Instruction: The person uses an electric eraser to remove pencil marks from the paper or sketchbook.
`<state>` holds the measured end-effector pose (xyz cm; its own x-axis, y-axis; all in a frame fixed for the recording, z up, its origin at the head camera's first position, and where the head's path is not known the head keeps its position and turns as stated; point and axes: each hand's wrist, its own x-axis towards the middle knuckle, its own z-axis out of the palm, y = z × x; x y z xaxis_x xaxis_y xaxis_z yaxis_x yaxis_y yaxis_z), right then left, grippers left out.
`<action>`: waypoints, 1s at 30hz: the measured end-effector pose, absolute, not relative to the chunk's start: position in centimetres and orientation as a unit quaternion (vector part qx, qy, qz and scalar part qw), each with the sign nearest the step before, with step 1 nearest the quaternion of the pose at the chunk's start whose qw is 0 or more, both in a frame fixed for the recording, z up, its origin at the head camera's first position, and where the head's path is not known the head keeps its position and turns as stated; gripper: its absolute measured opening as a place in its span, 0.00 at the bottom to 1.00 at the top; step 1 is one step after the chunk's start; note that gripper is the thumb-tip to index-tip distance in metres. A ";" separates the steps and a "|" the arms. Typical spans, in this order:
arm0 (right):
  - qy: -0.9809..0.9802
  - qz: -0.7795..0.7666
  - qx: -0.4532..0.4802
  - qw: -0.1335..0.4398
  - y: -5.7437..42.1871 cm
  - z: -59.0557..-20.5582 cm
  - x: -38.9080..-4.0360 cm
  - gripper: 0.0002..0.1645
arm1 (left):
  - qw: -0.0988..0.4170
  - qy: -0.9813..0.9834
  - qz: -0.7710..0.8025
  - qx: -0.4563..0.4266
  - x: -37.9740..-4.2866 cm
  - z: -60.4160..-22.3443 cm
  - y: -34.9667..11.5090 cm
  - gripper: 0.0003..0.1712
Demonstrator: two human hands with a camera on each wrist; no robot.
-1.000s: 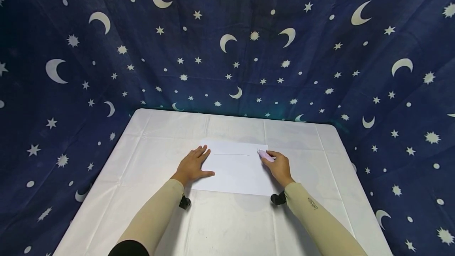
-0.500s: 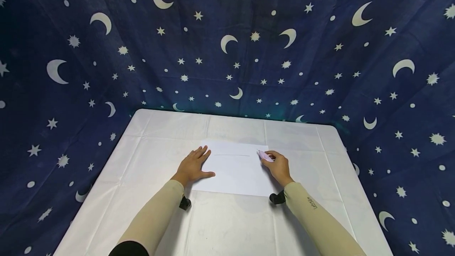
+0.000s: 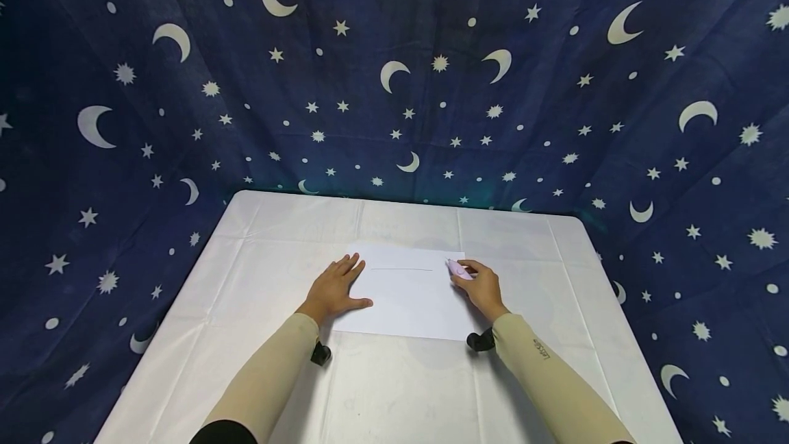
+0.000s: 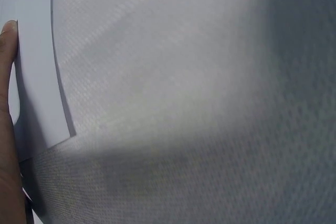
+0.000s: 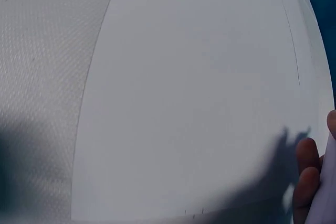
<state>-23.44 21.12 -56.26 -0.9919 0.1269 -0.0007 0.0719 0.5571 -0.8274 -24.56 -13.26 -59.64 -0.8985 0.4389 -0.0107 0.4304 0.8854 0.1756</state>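
A white sheet of paper (image 3: 407, 303) lies on the table with one thin dark line (image 3: 402, 268) across its upper part. My left hand (image 3: 333, 290) rests on the sheet's left edge, fingers spread and thumb pointing inward. At the upper right of the sheet my right hand (image 3: 483, 291) pinches a lilac correction tape (image 3: 459, 270), its narrow tip pointing left, to the right of the line's end. Only part of the correction tape (image 5: 321, 198) shows in the right wrist view, beside curled fingertips (image 5: 307, 153). In the left wrist view just the thumb (image 4: 8, 40) appears over the paper.
A white cloth with fold creases covers the table (image 3: 401, 389). Behind it hangs a dark blue curtain (image 3: 370, 40) printed with moons and stars. A few tiny dark marks (image 5: 194, 213) show near one paper edge in the right wrist view.
The right hand and the correction tape have shifted very slightly left. The left hand, the sheet and the line look the same.
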 end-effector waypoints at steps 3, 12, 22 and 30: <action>-0.882 0.467 -0.055 0.029 21.1 -56.3 -23.5 0.25 | 0.025 0.971 0.085 0.223 -24.5 -59.7 -13.3 0.59; -0.874 0.482 -0.048 0.027 21.1 -56.8 -23.6 0.21 | 0.036 0.973 0.080 0.215 -24.5 -59.5 -13.2 0.59; -0.890 0.454 -0.032 0.030 20.8 -56.8 -23.5 0.18 | 0.030 0.974 0.062 0.215 -24.7 -59.8 -13.1 0.60; -0.904 0.427 -0.016 0.028 20.8 -57.1 -23.3 0.16 | 0.036 0.975 0.053 0.215 -24.7 -59.5 -13.1 0.60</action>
<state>-23.33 20.76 -57.09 -0.9979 0.0521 0.0373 0.0042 0.6342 -0.7732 -24.69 -13.07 -59.51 -0.9051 0.4226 -0.0477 0.4150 0.9021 0.1182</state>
